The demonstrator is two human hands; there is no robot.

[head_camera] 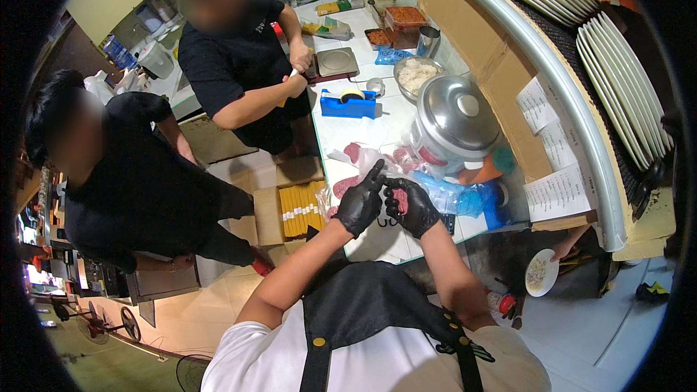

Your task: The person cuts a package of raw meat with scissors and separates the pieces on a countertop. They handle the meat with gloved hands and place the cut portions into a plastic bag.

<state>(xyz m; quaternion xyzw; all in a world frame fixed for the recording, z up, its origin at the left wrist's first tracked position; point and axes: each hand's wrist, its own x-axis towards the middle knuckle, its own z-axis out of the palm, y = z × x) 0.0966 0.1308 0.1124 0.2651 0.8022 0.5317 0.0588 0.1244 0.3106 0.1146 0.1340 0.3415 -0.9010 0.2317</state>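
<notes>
Both hands wear black gloves over the white tiled counter (386,250). My right hand (412,208) is closed around a piece of pinkish ground meat (401,201). Beside it, my left hand (359,204) has its index finger extended toward a clear plastic sheet (373,159); it shows nothing in its grip. A flattened meat patty (344,187) lies just left of that hand, and another piece of meat (352,152) lies farther up the counter. More meat in clear plastic (405,158) rests by the rice cooker (456,114).
A blue tape dispenser (347,104), a kitchen scale (336,62) and a bowl of rice (416,75) stand farther back. Two people in black stand at the left. A cardboard box (268,216) is below the counter edge. At right, another person's hand holds a plate (542,272).
</notes>
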